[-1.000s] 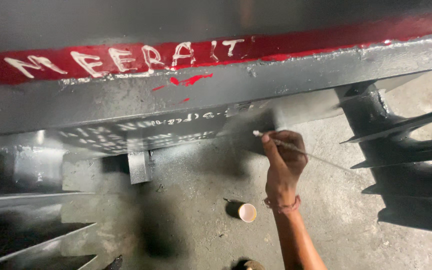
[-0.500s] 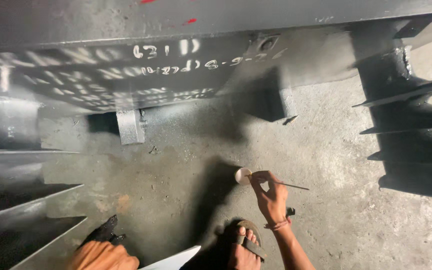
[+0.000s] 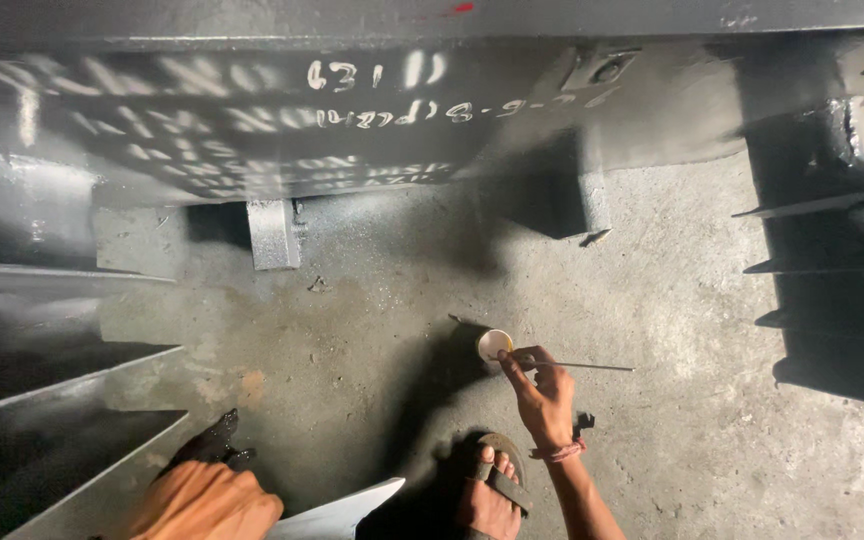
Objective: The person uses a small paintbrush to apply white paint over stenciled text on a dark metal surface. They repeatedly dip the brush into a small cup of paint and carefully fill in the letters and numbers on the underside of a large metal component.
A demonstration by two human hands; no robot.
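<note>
White hand-painted markings run in several rows across the dark grey painted steel beam along the top of the view, its lower face resting on two short grey steel blocks. A small red spot of paint sits on the beam's upper edge.

On the rough grey concrete floor, a small round white cup stands just left of the right hand; what it holds cannot be made out beyond a pale inside. The right hand's fingers are pinched together on a thin straight stick-like brush, whose near end reaches the cup's rim while the rest points right, low over the floor. A reddish band circles the wrist.

The left hand lies at the bottom edge on a dark steel plate; whether its fingers are apart or together cannot be told. A sandalled foot stands just below the right hand.

Dark grey steel fins close in on the right and left, leaving bare floor between them.
</note>
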